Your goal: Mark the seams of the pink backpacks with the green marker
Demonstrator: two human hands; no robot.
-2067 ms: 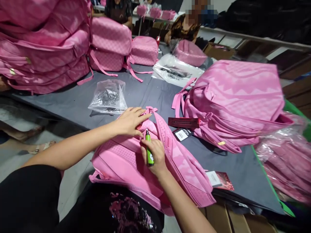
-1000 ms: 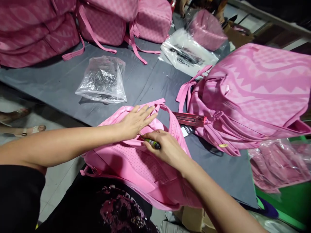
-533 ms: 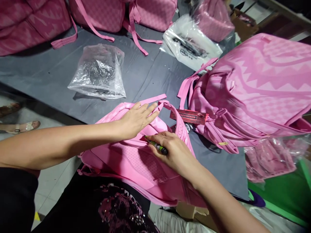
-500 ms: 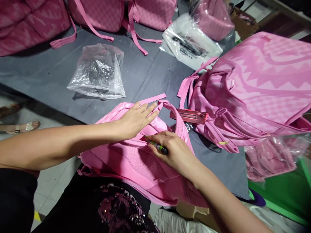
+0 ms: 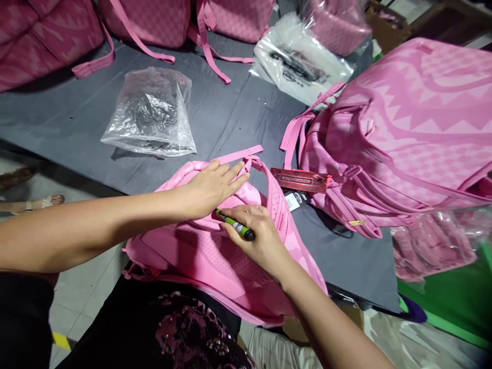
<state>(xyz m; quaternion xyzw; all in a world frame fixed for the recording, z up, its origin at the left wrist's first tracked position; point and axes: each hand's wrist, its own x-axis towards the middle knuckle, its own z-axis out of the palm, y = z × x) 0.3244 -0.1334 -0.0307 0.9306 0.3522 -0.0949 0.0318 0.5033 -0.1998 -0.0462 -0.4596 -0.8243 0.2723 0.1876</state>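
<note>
Partly past the table edge [image 5: 73,164], a backpack [image 5: 200,261] bears the spread left hand [image 5: 214,187], right hand [image 5: 259,228] pinching a marker [image 5: 235,224], contact unclear.

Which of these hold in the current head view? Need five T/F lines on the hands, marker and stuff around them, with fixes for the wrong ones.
1. The left hand lies on the nearest pink bag. True.
2. The green marker is in the left hand. False: the right hand holds it.
3. The clear plastic bag lies on the grey table. True.
4. The patterned backpack is to the right of the nearest pink bag. True.
5. The red tag is beside the clear plastic bag. False: it is beside the patterned backpack.
</note>
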